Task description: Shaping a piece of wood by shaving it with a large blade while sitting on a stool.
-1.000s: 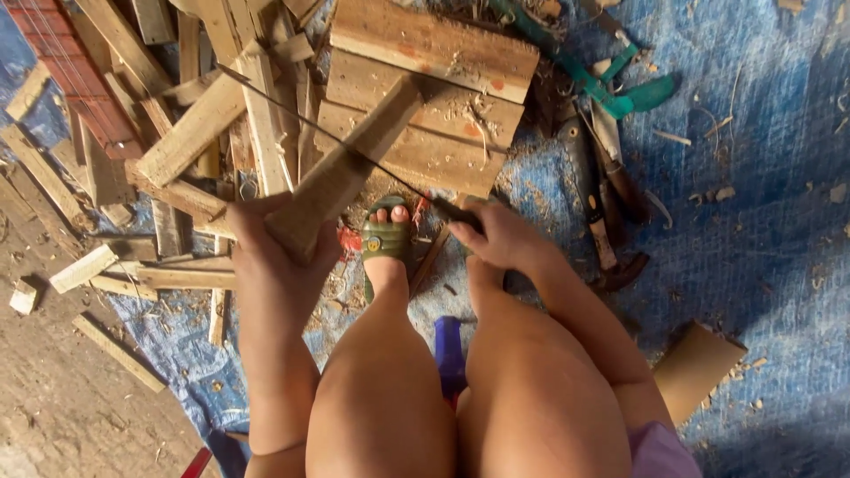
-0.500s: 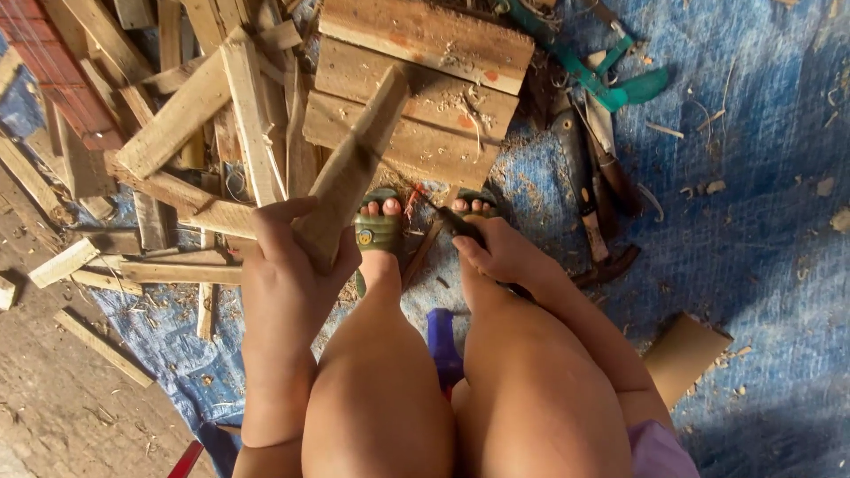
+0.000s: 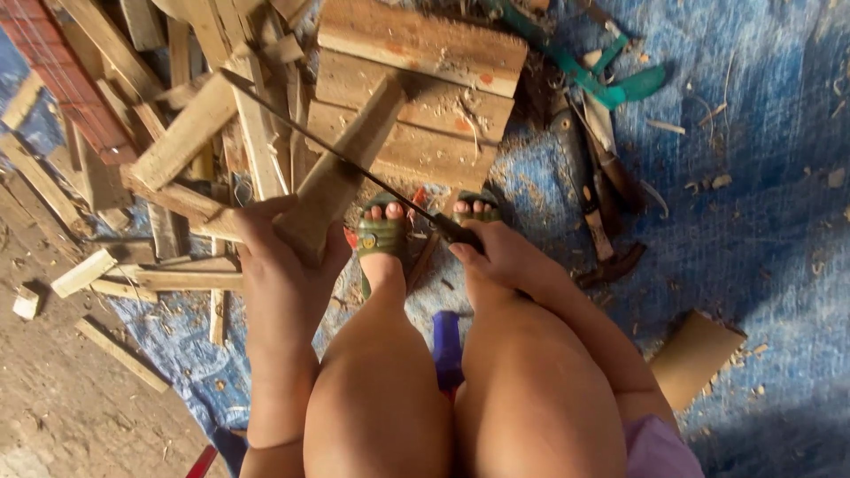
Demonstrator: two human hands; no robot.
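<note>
Head view is looking straight down over two bare knees, with a small blue stool (image 3: 447, 350) showing between them. Just beyond the knees, the left hand (image 3: 283, 257) is wrapping tightly around the near end of a thick pale wooden block (image 3: 341, 177), fingers curled on its face and thumb on its far side, tilting it up and away. The right hand (image 3: 500, 257) is closing in a full fist around the dark handle of a long thin dark blade (image 3: 328, 150), which is lying diagonally across the block and touching its upper face. Green sandals (image 3: 382, 239) are sitting right under the blade, toes exposed.

As a judgement, the blade could be slipping off the block's slanted face toward the left fingers or the toes, since both are lying just beside its path and only one hand is steadying the block.

Farther out, stacked weathered wooden planks (image 3: 416, 88) are lying on a blue tarp (image 3: 753, 204) dusted with shavings, with a hammer (image 3: 602, 239) and a green-handled tool (image 3: 611, 80) to the right, and loose wooden offcuts (image 3: 159, 150) to the left.
</note>
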